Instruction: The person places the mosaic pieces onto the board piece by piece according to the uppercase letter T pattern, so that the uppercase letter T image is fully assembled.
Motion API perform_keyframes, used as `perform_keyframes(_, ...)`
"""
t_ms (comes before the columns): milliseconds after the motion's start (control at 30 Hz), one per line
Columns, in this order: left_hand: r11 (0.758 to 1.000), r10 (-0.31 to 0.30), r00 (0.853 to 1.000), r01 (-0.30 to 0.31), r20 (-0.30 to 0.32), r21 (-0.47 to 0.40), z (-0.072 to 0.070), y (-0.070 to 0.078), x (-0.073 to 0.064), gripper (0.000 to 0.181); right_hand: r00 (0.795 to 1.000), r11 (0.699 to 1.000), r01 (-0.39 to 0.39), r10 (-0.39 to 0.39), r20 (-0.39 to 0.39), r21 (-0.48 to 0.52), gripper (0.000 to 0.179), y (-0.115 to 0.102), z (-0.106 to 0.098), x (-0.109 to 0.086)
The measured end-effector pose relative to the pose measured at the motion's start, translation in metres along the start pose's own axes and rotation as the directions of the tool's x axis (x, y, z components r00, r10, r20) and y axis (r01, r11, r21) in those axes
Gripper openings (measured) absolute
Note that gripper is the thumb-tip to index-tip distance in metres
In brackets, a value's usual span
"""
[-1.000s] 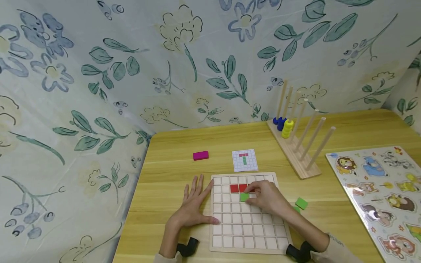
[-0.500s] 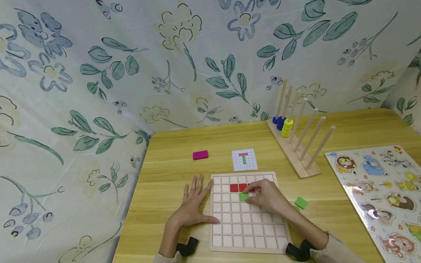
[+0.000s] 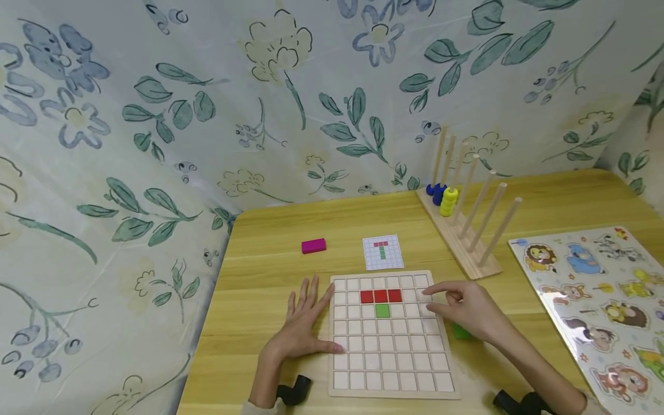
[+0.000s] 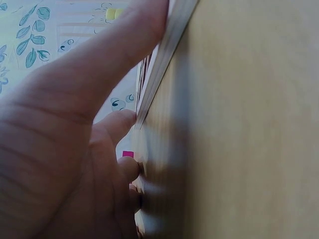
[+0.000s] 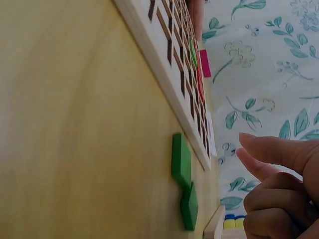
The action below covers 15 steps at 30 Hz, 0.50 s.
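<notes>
the right hand [image 3: 469, 308] hangs over the right edge of the gridded wooden board [image 3: 390, 396], thumb and forefinger parted with nothing between them; two loose green tiles [image 5: 181, 162] lie just beside the board, seemingly for easy reach; the left hand [image 3: 300, 331] lies spread, thumb over the board's left rim, apparently to steady it; the board's second row holds three red tiles [image 3: 381, 296], with one green tile [image 3: 382, 311] in the cell under the middle one; a pattern card [image 3: 382, 252] bearing a t lies just beyond it, presumably for viewing; farther right, a peg stand [image 3: 478, 264] carries blue beads [image 3: 438, 196] and yellow beads [image 3: 448, 202].
</notes>
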<state>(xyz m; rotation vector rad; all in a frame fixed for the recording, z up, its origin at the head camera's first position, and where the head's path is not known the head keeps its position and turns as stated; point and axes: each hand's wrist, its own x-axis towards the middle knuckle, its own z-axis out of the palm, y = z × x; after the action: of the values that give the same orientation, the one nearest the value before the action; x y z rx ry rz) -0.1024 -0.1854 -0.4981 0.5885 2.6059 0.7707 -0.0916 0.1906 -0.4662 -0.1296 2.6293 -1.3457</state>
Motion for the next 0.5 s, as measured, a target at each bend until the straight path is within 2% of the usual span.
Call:
perform_keyframes(233,1.000,-0.002,1.000,0.002,0.002,-0.004,0.000,-0.001,-0.002,0.126,0.995,0.997,-0.048,0.042,-0.095,-0.063,0.032,0.037,-0.030,-0.030)
perform_keyframes(500,1.000,0.003,1.000,-0.003,0.001,-0.012,0.000,0.000,-0.001,0.126,0.995,0.998,-0.041,0.037,-0.097,-0.040,0.037,0.058,-0.037,-0.045)
